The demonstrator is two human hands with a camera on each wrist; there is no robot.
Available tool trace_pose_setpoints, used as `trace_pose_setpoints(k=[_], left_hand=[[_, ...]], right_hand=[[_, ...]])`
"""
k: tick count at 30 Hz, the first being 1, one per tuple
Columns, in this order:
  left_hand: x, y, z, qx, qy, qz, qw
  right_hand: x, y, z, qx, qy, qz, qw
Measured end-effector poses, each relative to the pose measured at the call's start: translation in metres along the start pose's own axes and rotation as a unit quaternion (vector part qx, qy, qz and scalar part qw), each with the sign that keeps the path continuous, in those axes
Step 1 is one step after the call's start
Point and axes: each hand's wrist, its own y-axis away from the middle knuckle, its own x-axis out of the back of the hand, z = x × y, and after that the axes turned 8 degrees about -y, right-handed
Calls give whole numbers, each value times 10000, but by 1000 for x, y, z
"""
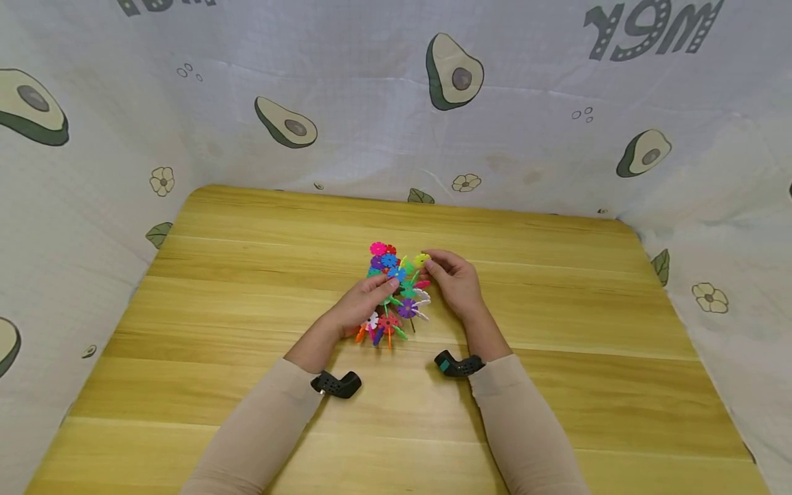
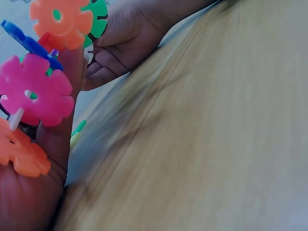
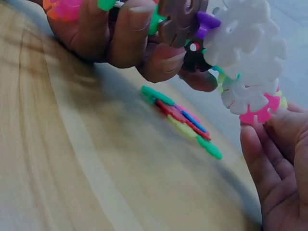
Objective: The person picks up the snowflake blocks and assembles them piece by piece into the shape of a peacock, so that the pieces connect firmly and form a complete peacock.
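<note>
My left hand [image 1: 359, 304] holds a cluster of interlocking flower-shaped plastic discs [image 1: 407, 308] above the table, thumb on a blue disc and fingers curled beneath. Purple, green, red and white discs jut from it at many angles. An orange disc [image 2: 60, 21] and a pink disc [image 2: 36, 91] show close up in the left wrist view. At the cluster's right side, my right hand [image 1: 456, 280] pinches a yellow disc [image 1: 422, 260] between thumb and fingers. White discs [image 3: 240, 43] partly cover that spot in the right wrist view, so I cannot tell whether the yellow disc is joined on.
More discs [image 1: 378, 249], pink, red, blue and purple, are just beyond my left hand. Green, red and yellow discs [image 3: 183, 122] rest on the wooden table [image 1: 557, 295] in the right wrist view. A white avocado-print cloth [image 1: 371, 82] hangs behind.
</note>
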Motion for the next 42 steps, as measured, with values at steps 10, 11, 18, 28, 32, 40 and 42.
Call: trace_pose_setpoints(k=[10, 11, 18, 28, 32, 40, 42], left_hand=[[1, 2, 3, 106, 201, 36, 9997], [2, 1, 2, 124, 207, 43, 9997], [3, -1, 0, 231, 280, 23, 9993], [6, 2, 1, 180, 453, -186, 9986], [6, 1, 0, 73, 432, -297, 9986], [6, 1, -1, 190, 378, -193, 9989], [7, 2, -1, 165, 385, -224, 9989]], right_hand=[[-4, 2, -1, -129, 834, -386, 9957], [-5, 2, -1, -127, 842, -425, 9955], [-6, 3, -2, -84, 785, -544, 9954], [-9, 5, -2, 145, 563, 1, 9983], [-8, 4, -2, 29, 378, 52, 9993], [-7, 5, -1, 145, 644, -290, 9974], [-7, 4, -1, 130, 666, -319, 9972]])
